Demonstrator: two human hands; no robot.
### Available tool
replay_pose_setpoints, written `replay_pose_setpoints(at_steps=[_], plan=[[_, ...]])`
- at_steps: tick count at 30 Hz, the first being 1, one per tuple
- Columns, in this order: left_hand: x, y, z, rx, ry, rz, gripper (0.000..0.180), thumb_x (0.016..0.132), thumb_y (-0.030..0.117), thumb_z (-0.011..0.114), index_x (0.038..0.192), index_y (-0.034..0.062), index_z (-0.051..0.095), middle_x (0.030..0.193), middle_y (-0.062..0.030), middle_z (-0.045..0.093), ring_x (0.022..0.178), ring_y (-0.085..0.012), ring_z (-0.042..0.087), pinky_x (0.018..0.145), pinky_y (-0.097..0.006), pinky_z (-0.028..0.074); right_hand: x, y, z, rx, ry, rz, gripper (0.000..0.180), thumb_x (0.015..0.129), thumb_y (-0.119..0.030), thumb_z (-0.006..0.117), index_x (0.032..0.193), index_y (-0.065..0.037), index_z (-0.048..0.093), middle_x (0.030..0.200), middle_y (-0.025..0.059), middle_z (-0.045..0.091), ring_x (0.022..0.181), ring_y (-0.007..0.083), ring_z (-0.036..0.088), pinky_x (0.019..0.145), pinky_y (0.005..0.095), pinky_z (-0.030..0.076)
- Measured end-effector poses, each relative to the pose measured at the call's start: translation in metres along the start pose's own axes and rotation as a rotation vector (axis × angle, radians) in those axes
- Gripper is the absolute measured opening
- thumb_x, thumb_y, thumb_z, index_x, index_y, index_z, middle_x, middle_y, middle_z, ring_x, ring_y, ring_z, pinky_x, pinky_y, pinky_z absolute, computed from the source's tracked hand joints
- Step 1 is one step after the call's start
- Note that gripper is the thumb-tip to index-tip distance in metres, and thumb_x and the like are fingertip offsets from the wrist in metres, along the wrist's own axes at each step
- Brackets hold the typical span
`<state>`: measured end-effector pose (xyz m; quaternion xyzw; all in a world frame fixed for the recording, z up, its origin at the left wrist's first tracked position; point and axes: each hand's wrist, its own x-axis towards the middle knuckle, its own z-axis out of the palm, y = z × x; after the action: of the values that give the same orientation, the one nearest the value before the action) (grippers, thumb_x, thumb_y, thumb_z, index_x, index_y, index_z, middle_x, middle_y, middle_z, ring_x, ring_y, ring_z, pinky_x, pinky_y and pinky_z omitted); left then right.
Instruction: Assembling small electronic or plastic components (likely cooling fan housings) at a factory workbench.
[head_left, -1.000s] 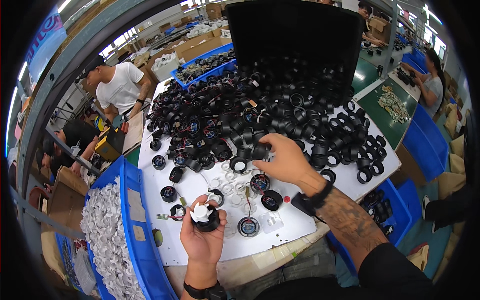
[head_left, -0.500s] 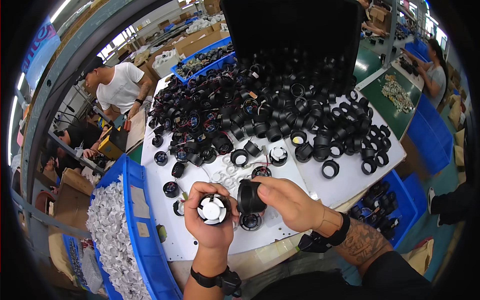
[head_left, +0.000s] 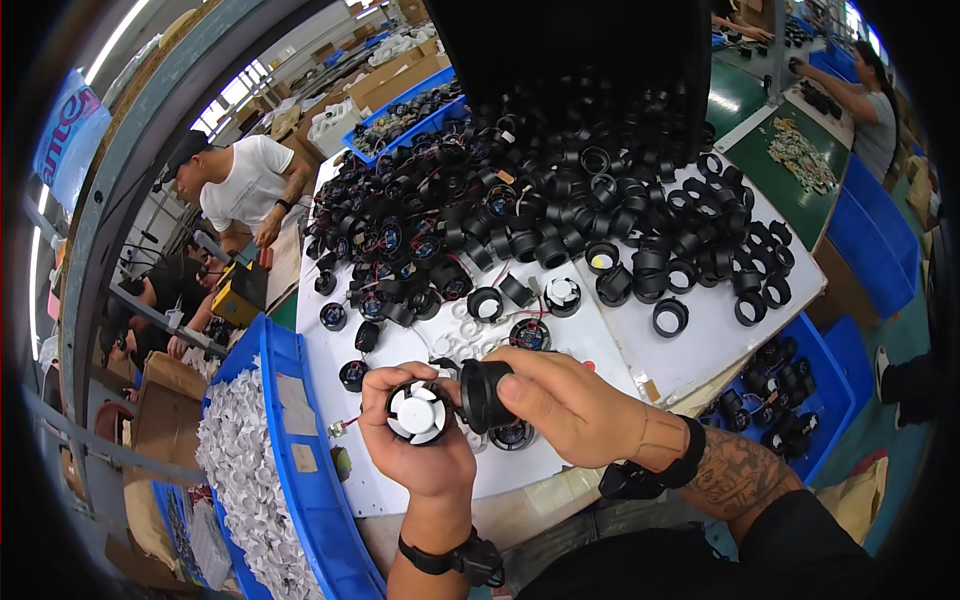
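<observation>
My left hand (head_left: 428, 462) is closed round a small round fan (head_left: 417, 413), a black housing with white blades that face up. From the left of that hand sticks a thin lead with a small connector (head_left: 340, 428). My right hand (head_left: 565, 405) pinches a short black cylindrical ring (head_left: 484, 396) between thumb and fingers. The ring is tilted on its side, close beside the fan; whether the two touch is hard to tell. Just behind and below my hands lie another fan unit (head_left: 511, 435) and several small white rings (head_left: 467, 330) on the white tabletop (head_left: 400, 503).
A large heap of black rings and wired fan units (head_left: 560, 200) covers the table's far side, spilling from a black bin (head_left: 570, 50). On the left stands a blue bin (head_left: 290, 400) of white fan blades (head_left: 245, 460); on the right, a blue crate (head_left: 825, 420) of black parts. Co-workers sit around.
My right hand has brought the black ring slightly left, closer to the fan, and tipped it. The fan's lead now shows at the left of my left hand. The whole view has shifted a little.
</observation>
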<state>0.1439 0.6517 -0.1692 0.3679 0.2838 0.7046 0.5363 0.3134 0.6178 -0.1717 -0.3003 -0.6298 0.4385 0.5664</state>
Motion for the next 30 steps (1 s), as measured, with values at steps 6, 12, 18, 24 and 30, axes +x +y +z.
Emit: replay_pose_setpoints(at_steps=[6, 12, 18, 24, 30], plan=[[-0.002, 0.005, 0.005, -0.02, -0.031, 0.003, 0.026, 0.1, 0.027, 0.041, 0.099, 0.0063, 0.056, 0.091, -0.0143, 0.065, 0.077, -0.0269, 0.062, 0.07, -0.038, 0.052, -0.004, 0.005, 0.0, 0.105, -0.022, 0.122, 0.042, 0.113, -0.038, 0.046, 0.113, 0.002, 0.06, 0.08, 0.0109, 0.059, 0.076, 0.0213, 0.056, 0.071, 0.0372, 0.047], [-0.004, 0.003, 0.008, -0.048, -0.004, 0.024, 0.024, 0.099, 0.026, 0.042, 0.096, 0.0064, 0.055, 0.088, -0.0153, 0.066, 0.082, -0.0281, 0.063, 0.074, -0.04, 0.051, -0.006, 0.008, 0.004, -0.022, -0.023, -0.045, 0.049, 0.11, -0.039, 0.052, 0.132, 0.005, 0.056, 0.085, 0.0109, 0.06, 0.081, 0.0197, 0.057, 0.073, 0.0344, 0.047], [-0.004, 0.001, -0.001, -0.026, -0.068, 0.07, 0.026, 0.1, 0.028, 0.041, 0.098, 0.0057, 0.055, 0.09, -0.0158, 0.066, 0.086, -0.0292, 0.064, 0.079, -0.041, 0.052, -0.006, 0.002, 0.007, 0.007, -0.015, -0.039, 0.049, 0.109, -0.037, 0.056, 0.134, 0.006, 0.055, 0.092, 0.0112, 0.062, 0.083, 0.0209, 0.06, 0.077, 0.0352, 0.05], [-0.018, 0.004, 0.014, 0.318, -0.351, 0.098, 0.059, 0.102, 0.037, 0.041, 0.139, -0.0087, 0.051, 0.139, -0.0277, 0.061, 0.127, -0.0401, 0.063, 0.107, -0.048, 0.051, -0.007, -0.007, 0.015, -0.232, -0.029, 0.0, 0.054, 0.097, -0.029, 0.074, 0.136, 0.003, 0.054, 0.113, 0.0226, 0.069, 0.1, 0.0378, 0.07, 0.083, 0.0419, 0.055], [-0.023, -0.002, 0.007, 0.364, -0.524, 0.02, 0.063, 0.103, 0.033, 0.036, 0.146, -0.0114, 0.047, 0.14, -0.0304, 0.061, 0.128, -0.0381, 0.063, 0.102, -0.044, 0.056, -0.031, -0.001, 0.013, -0.324, 0.113, -0.098, 0.054, 0.095, -0.029, 0.077, 0.134, 0.003, 0.058, 0.107, 0.0174, 0.07, 0.092, 0.0334, 0.071, 0.081, 0.039, 0.056]])
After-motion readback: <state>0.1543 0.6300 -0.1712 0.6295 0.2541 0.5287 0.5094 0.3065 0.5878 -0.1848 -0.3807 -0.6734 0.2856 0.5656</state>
